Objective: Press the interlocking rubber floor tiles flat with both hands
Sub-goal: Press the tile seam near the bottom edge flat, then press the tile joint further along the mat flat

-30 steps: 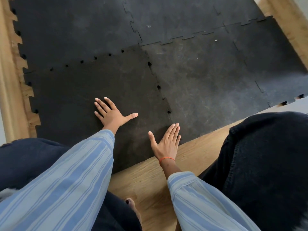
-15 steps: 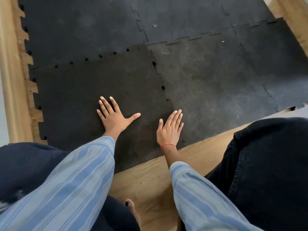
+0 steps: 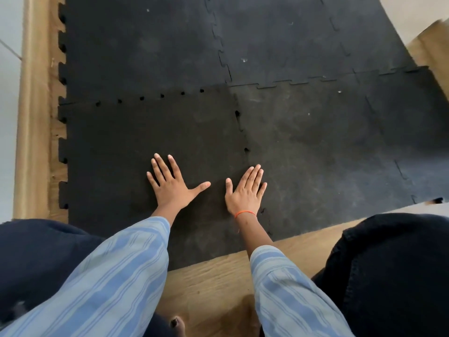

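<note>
- Left hand [image 3: 171,188] and right hand [image 3: 245,193] lie flat, fingers open, on the near rubber tile [image 3: 145,142].
- Wooden floor [image 3: 213,288] borders it.
- Right hand has slid forward onto the tile's seam [image 3: 246,149].

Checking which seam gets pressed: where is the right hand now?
In the head view, the right hand lies flat, right of centre, on the seam between the two nearest tiles, beside the left hand.
</note>
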Demonstrator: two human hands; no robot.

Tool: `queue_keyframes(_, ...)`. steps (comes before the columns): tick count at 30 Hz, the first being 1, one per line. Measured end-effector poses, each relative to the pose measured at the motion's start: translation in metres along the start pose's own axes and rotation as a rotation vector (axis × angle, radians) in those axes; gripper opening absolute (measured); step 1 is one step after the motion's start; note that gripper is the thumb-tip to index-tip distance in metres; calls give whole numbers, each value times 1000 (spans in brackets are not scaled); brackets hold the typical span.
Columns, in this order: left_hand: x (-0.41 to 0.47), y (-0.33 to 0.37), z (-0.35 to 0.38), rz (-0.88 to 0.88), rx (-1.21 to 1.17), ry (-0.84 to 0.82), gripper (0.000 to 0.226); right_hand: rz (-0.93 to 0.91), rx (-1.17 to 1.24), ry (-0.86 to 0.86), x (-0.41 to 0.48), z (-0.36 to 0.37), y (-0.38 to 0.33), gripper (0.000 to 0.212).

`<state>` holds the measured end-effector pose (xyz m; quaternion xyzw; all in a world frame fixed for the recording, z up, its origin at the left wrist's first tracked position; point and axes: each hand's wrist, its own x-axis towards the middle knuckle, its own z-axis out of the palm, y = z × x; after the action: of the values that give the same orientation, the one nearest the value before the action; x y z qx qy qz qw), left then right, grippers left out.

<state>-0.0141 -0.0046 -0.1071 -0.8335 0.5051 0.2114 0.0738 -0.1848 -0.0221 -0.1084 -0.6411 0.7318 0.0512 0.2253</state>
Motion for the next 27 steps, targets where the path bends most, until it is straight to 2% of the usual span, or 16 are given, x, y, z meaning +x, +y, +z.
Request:
queue_keyframes(7,1,-4,21,23,-62,217,107,-239,-113,60,59,-17,-8,66)
queue_keyframes(11,4,-2,28,24,-71,301,99,-238,-127,52,75,-20,-11,68)
queue_keyframes(16,15,2,22,31,-65,303,95,-224,-131,-30,81,-23,-17,70)
queue_keyframes(18,29,4,14,70,-60,283,95,-243,-115,-10,88,-25,-21,69)
queue_keyframes(23,70,-3,-6,131,0,239,94,-426,-160,81,121,-29,-37,65)
queue_keyframes(27,87,-9,-11,141,16,273,91,-474,-231,134,154,-35,-53,77)
